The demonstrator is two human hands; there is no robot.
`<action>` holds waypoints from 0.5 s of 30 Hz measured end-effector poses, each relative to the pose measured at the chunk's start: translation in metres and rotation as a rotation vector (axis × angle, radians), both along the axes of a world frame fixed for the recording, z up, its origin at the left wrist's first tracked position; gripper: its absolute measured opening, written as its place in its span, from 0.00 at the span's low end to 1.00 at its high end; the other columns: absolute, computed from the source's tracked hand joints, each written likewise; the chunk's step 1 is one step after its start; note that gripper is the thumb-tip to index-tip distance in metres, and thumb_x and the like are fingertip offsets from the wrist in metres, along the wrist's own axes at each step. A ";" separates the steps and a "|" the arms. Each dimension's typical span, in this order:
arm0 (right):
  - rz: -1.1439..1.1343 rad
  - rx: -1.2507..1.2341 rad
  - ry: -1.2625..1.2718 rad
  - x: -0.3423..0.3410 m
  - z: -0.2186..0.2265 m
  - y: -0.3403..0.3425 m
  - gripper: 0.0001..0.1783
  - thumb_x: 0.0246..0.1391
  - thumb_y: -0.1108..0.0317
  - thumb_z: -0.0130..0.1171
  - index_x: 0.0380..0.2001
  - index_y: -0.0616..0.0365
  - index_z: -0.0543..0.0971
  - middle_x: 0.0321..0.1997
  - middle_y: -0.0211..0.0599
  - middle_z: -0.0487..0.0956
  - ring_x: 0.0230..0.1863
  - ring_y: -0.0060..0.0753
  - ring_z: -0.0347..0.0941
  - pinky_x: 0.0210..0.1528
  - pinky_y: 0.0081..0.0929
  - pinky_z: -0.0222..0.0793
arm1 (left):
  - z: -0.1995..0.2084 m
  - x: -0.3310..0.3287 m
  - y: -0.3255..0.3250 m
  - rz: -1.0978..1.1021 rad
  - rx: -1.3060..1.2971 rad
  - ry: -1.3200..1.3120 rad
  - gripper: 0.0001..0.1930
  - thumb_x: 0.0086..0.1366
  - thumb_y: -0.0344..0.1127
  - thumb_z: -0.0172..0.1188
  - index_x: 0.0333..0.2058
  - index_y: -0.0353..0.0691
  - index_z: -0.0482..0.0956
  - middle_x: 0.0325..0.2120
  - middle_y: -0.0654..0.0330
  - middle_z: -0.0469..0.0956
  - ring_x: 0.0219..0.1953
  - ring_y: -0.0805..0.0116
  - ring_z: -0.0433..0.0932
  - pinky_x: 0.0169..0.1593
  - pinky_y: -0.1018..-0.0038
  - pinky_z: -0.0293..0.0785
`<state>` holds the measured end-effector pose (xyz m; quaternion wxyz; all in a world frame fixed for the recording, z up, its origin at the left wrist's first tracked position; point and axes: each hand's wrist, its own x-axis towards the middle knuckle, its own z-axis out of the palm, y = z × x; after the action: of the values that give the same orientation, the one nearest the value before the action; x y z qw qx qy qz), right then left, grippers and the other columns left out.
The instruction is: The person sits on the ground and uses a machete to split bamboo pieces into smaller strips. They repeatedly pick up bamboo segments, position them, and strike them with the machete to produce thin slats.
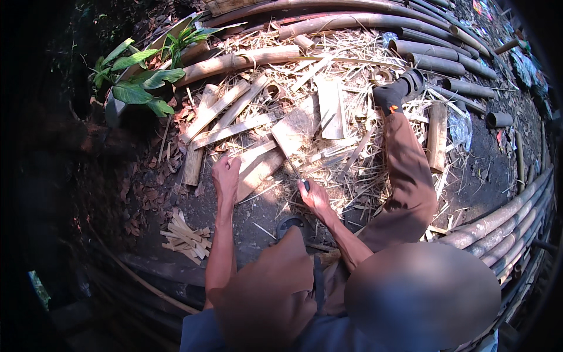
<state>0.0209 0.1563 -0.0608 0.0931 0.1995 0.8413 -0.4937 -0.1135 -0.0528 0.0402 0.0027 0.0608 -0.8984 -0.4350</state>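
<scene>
Centre of the frame, right hand [316, 198] closed around the black handle of a slim, long-bladed knife [295, 171], blade angled up and left, passing just right of a pale, flat split-bamboo strip [255, 154]. Strip lies over a brown, thick wooden piece [258, 176]. Left hand [226, 178] left of centre, fingers curled in, right by the strip's lower left end; cannot tell whether it grips it.

Lower left of centre: small heap of short, pale cut slats [187, 237] on dark soil. Upper centre: wide, light-coloured flat plank [331, 108] among straw-coloured bamboo shavings [363, 53]. Right of centre, one leg in brown trousers [407, 170] stretches upward, dark footwear at its end; round brown log piece [437, 138] just beside it. Upper left: green broad-leaved plant [138, 88]. Upper right: grey-brown bamboo poles [437, 63], cut ends facing left. More long bamboo poles [498, 229] at lower right.
</scene>
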 end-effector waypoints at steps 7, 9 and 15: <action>-0.023 -0.123 -0.051 0.019 -0.005 0.007 0.28 0.61 0.44 0.49 0.34 0.63 0.74 0.27 0.57 0.78 0.31 0.62 0.75 0.36 0.49 0.67 | -0.041 -0.009 0.040 0.024 -0.043 0.452 0.15 0.64 0.34 0.53 0.47 0.35 0.76 0.30 0.52 0.79 0.32 0.63 0.77 0.34 0.71 0.73; -0.079 -0.228 -0.057 0.019 0.013 0.006 0.28 0.61 0.44 0.51 0.33 0.65 0.75 0.22 0.48 0.75 0.27 0.43 0.74 0.33 0.40 0.67 | -0.052 -0.018 0.038 -0.062 0.213 0.353 0.16 0.67 0.30 0.48 0.52 0.36 0.72 0.41 0.53 0.79 0.40 0.66 0.77 0.41 0.73 0.76; -0.131 -0.403 0.062 0.012 0.076 0.012 0.27 0.58 0.55 0.54 0.55 0.60 0.70 0.20 0.38 0.71 0.24 0.28 0.68 0.30 0.33 0.65 | -0.061 -0.021 0.043 -0.255 0.548 0.066 0.12 0.70 0.29 0.45 0.49 0.32 0.70 0.40 0.56 0.79 0.41 0.69 0.78 0.43 0.74 0.75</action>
<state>0.0328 0.1684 0.0155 0.0729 0.2160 0.7131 -0.6630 -0.1342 -0.0094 -0.0205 -0.0390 -0.0681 -0.7473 -0.6598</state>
